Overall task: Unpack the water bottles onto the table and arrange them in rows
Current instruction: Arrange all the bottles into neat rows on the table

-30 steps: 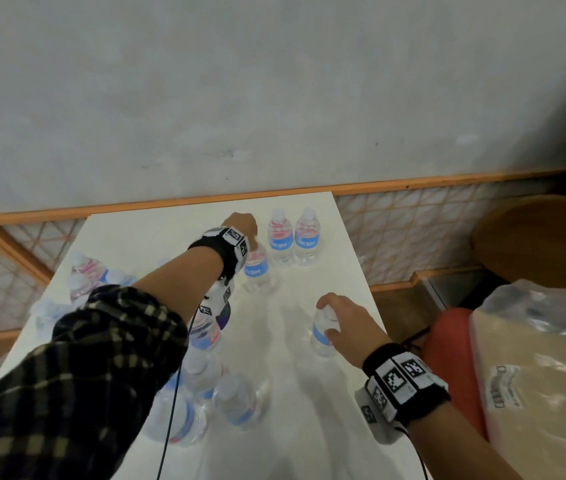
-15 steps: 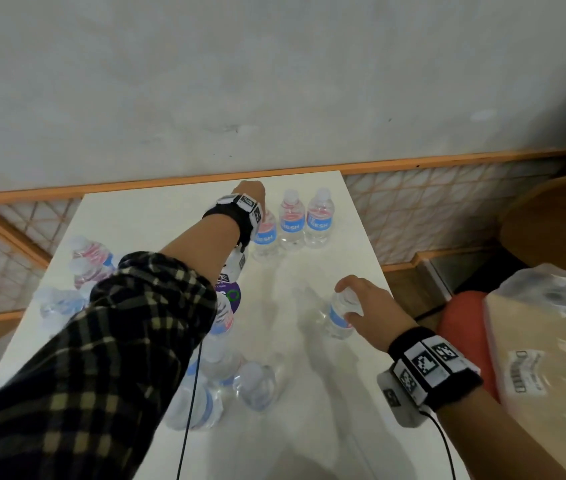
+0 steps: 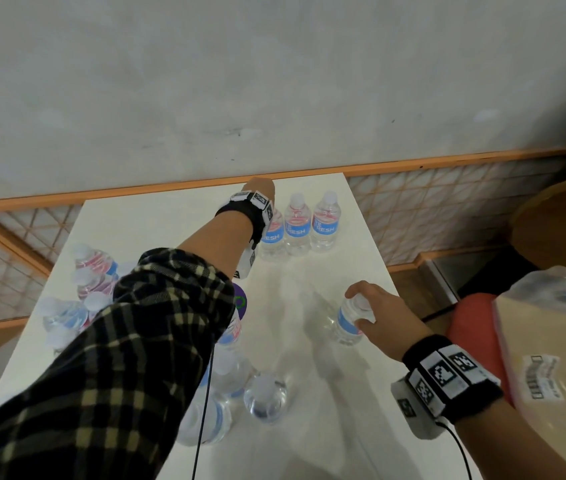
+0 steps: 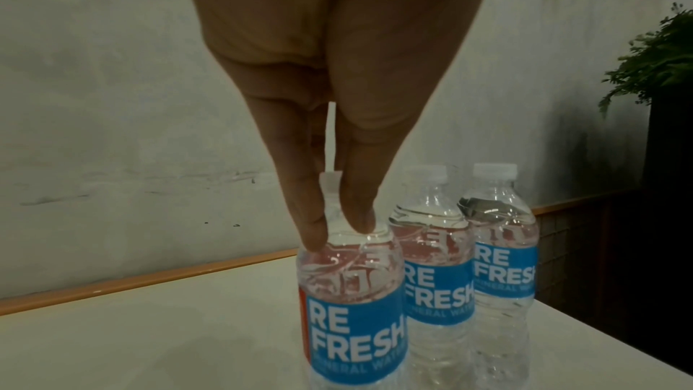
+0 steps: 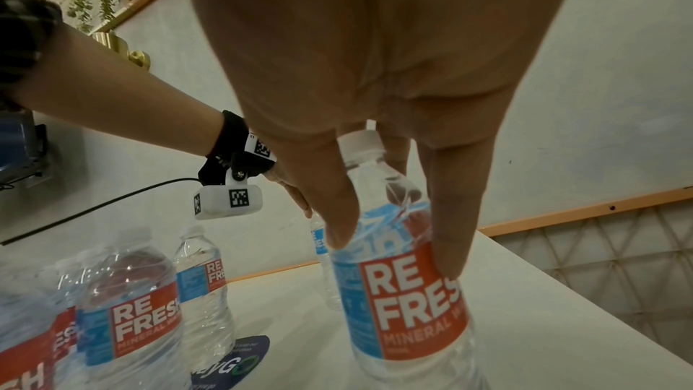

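- Over the last second, a clear plastic water bottle with a blue label (image 4: 352, 307) has been carried by the left hand (image 3: 260, 188) to the far edge of the white bench (image 3: 156, 223), and it now stands just left of the two upright blue-labelled bottles (image 3: 311, 223), forming a line of three.
- Its neck is still pinched between the left thumb and fingers (image 4: 311, 230); release has not yet been made.
- The clear bottle with a red and blue label (image 5: 405, 286) is grasped near its cap by the right hand (image 3: 378, 313); nearer than the line of three and to the right, it has barely moved.
- Whether its base rests on the bench cannot be told.
- Loose bottles (image 3: 94, 271) are left clustered well left of the line and nearer.
- The first row is judged three long, with most bottles still unsorted.
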